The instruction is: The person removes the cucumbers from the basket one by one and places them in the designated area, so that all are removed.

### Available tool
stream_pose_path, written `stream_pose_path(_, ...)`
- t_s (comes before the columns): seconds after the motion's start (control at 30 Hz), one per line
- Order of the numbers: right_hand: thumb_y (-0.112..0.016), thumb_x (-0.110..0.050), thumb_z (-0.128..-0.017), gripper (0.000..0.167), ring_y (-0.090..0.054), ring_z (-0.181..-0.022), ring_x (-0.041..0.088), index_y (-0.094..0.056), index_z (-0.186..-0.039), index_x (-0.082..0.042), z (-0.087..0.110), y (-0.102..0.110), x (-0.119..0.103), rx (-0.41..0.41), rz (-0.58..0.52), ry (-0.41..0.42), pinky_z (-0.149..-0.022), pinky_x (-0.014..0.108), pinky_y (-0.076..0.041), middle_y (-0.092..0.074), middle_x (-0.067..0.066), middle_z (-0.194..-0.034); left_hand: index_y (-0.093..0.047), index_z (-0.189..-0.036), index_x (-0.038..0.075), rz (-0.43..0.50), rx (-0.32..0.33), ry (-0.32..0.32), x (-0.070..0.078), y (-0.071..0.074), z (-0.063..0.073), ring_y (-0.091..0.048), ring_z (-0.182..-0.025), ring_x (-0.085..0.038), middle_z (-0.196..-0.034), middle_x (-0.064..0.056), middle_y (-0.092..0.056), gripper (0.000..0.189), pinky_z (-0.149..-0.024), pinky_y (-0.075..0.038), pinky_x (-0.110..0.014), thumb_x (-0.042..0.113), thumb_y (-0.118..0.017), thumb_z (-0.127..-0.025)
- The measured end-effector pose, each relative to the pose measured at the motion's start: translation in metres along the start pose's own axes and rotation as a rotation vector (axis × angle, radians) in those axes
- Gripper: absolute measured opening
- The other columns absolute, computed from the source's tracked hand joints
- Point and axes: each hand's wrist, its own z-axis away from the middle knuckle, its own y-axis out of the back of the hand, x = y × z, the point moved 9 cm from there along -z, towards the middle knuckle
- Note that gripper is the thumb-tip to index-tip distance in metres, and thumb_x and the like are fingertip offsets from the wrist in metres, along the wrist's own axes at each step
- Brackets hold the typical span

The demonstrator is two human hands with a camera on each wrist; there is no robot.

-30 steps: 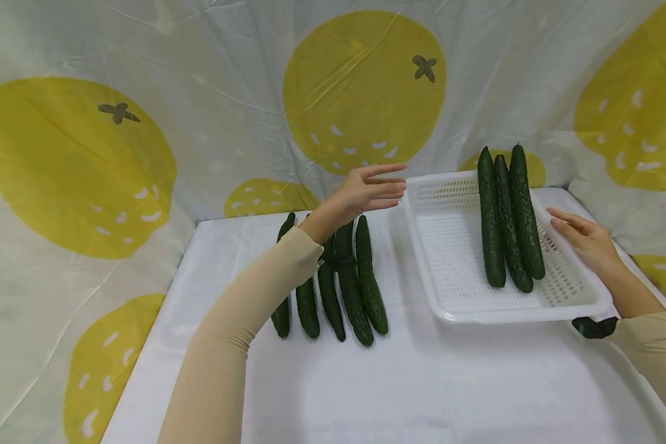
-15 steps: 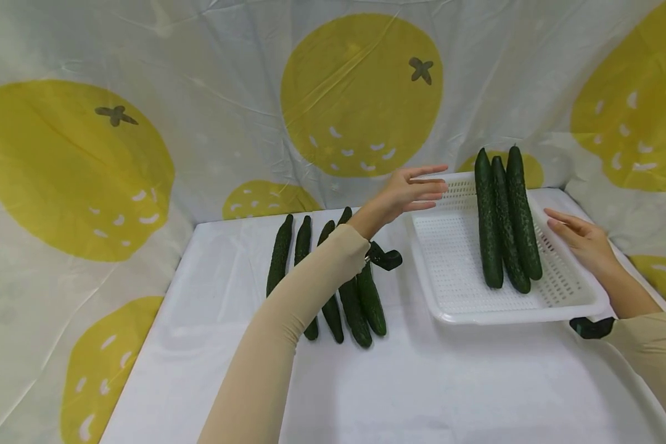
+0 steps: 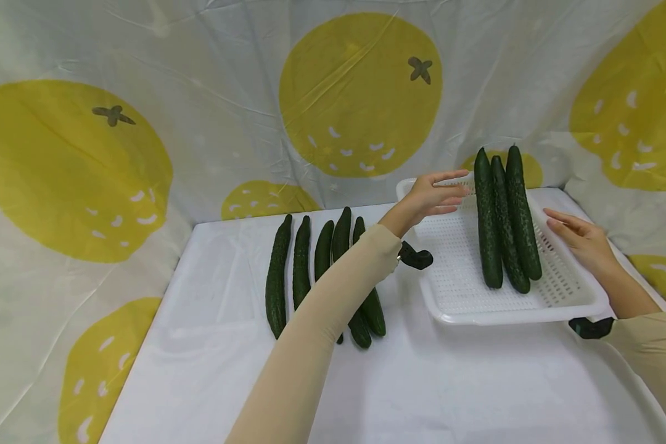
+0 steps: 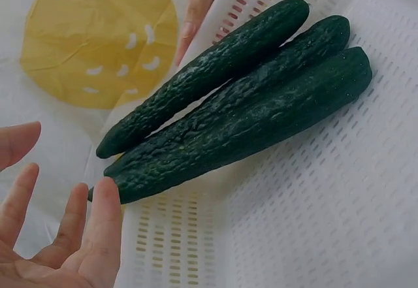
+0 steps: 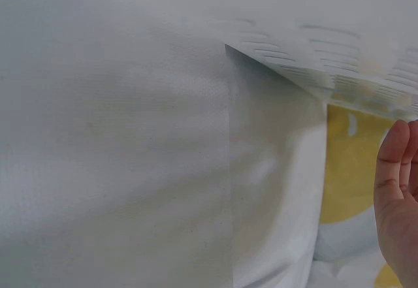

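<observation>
Three dark green cucumbers (image 3: 487, 228) lie side by side in a white perforated plastic basket (image 3: 455, 317), their far ends sticking up over its back rim. My left hand (image 3: 430, 196) hovers over the basket's back left corner, holding nothing, fingers spread toward the cucumbers. In the left wrist view a finger of the left hand (image 4: 81, 242) overlaps the tapered cucumber ends; whether it touches them I cannot tell. Along the basket's right side is my right hand (image 3: 585, 245), fingers extended. The right wrist view has the right hand (image 5: 398, 196) close under the basket's rim (image 5: 366, 79); contact is unclear.
Several more cucumbers (image 3: 278, 277) lie in a row on the white-covered table (image 3: 216, 296) left of the basket, partly hidden by my left sleeve (image 3: 316, 333). A lemon-print curtain (image 3: 361, 92) hangs behind the table.
My left hand has moved right, from the basket's left edge to over its back left part. More of the loose cucumbers show. The right hand and the basket stay put.
</observation>
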Motion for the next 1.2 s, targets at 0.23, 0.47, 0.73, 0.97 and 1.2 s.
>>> stream_pose_path(0.23, -0.056, -0.028, -0.104, 0.040, -0.036, -0.125, -0.011, -0.055, -0.143, -0.034, 0.001, 0.000, -0.002, 0.012, 0.015, 0.012, -0.088, -0.003, -0.026, -0.052, -0.048, -0.104, -0.072, -0.125, 0.022, -0.014, 0.066, 0.023, -0.014, -0.012, -0.009, -0.070, -0.090, -0.018, -0.119, -0.003, -0.070, 0.041, -0.084, -0.058, -0.037, 0.007, -0.078, -0.087)
stream_pose_path(0.47, -0.056, -0.026, -0.104, 0.039, -0.037, -0.124, -0.011, -0.057, -0.142, -0.034, 0.003, 0.000, -0.003, 0.011, -0.001, 0.019, -0.089, -0.002, -0.028, -0.053, -0.048, -0.105, -0.075, -0.119, 0.022, -0.028, 0.138, 0.041, -0.029, -0.021, -0.020, -0.069, -0.097, -0.024, -0.121, -0.004, -0.069, 0.037, -0.089, -0.057, -0.042, 0.006, -0.080, -0.086)
stream_pose_path(0.73, -0.057, -0.026, -0.104, 0.038, -0.037, -0.124, -0.012, -0.058, -0.141, -0.034, 0.005, 0.000, -0.003, 0.015, -0.007, 0.024, -0.089, -0.002, -0.028, -0.053, -0.048, -0.105, -0.075, -0.119, 0.020, -0.030, 0.201, 0.057, -0.046, -0.025, -0.025, -0.067, -0.106, -0.029, -0.127, -0.003, -0.065, 0.037, -0.088, -0.057, -0.043, 0.005, -0.080, -0.085)
stream_pose_path(0.97, -0.057, -0.026, -0.104, 0.038, -0.037, -0.124, -0.012, -0.058, -0.141, -0.034, 0.005, 0.001, -0.002, 0.017, -0.005, 0.025, -0.090, -0.002, -0.027, -0.053, -0.048, -0.105, -0.076, -0.117, 0.023, -0.093, 0.233, 0.037, -0.050, -0.029, -0.029, -0.067, -0.101, -0.021, -0.124, -0.004, -0.067, 0.037, -0.086, -0.057, -0.038, 0.004, -0.080, -0.085)
stream_pose_path(1.2, -0.057, -0.027, -0.104, 0.038, -0.036, -0.126, -0.011, -0.058, -0.142, -0.033, 0.003, -0.003, -0.003, 0.012, -0.008, 0.024, -0.090, -0.002, -0.026, -0.052, -0.047, -0.108, -0.078, -0.114, 0.025, -0.164, 0.293, 0.047, -0.052, -0.034, -0.031, -0.062, -0.113, -0.016, -0.132, -0.001, -0.062, 0.035, -0.087, -0.057, -0.038, 0.005, -0.081, -0.084)
